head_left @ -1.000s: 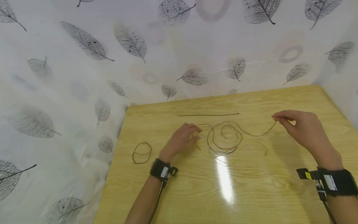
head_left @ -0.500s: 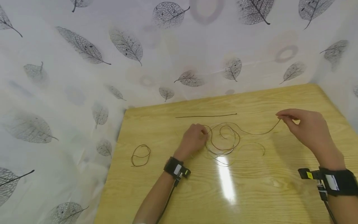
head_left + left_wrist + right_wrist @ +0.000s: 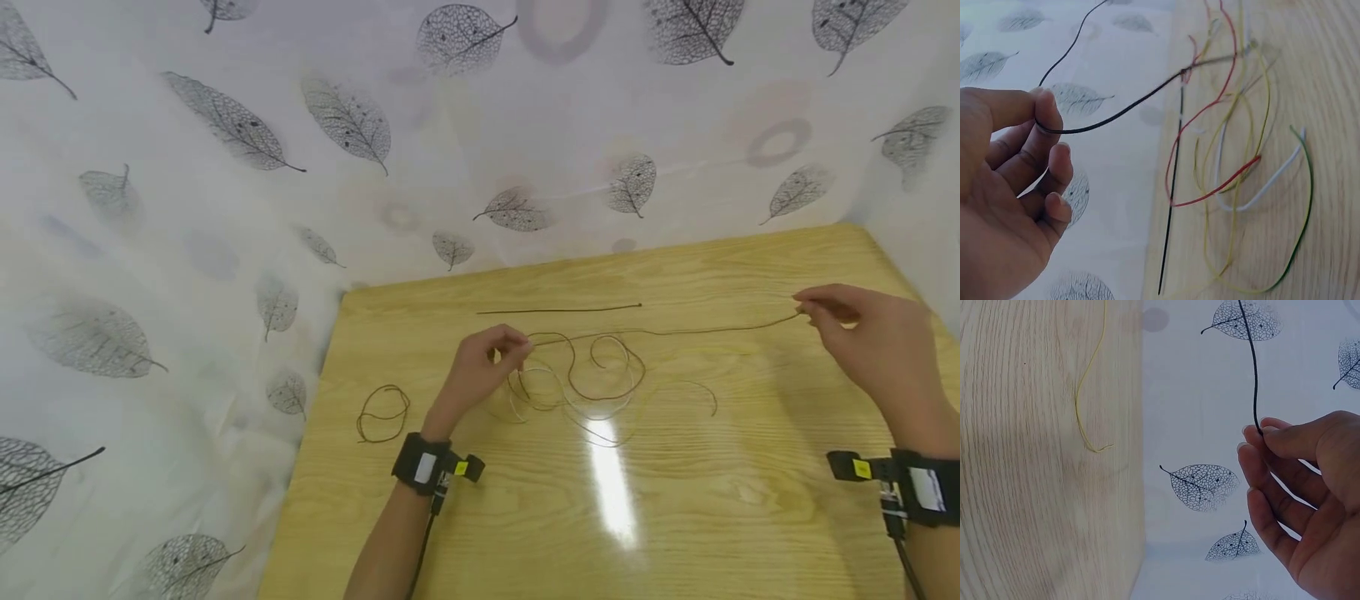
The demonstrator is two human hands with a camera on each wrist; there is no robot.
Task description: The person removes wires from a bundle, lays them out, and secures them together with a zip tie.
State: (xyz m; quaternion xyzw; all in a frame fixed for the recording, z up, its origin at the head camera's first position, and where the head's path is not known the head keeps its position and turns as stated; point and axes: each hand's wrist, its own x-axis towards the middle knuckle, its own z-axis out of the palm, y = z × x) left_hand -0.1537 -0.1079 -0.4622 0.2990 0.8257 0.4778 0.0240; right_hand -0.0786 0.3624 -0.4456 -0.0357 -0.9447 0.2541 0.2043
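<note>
My left hand (image 3: 483, 365) pinches a thin black wire (image 3: 1116, 117) between thumb and index finger, the other fingers loosely curled. From there the wire runs across to my right hand (image 3: 873, 342), which pinches its end between thumb and fingertips. In the head view this span is nearly straight, passing over the far side of a loose tangle. That tangle holds a red wire (image 3: 1252, 162), a white wire (image 3: 1272, 185) and yellow and green lengths, all lying in loops on the table. Another part of the black wire trails from my left fingers toward the loops.
Behind the tangle a straight black wire (image 3: 558, 311) lies along the wooden table (image 3: 712, 517). A small dark coil (image 3: 384, 416) rests at the left. One yellow wire end (image 3: 1077, 406) curls on the wood. Leaf-print sheeting (image 3: 360, 50) borders the back and sides.
My right hand has moved right, drawing the black wire from a sagging curve to nearly straight. The left hand dipped into the tangle, then came back left pinching the wire.
</note>
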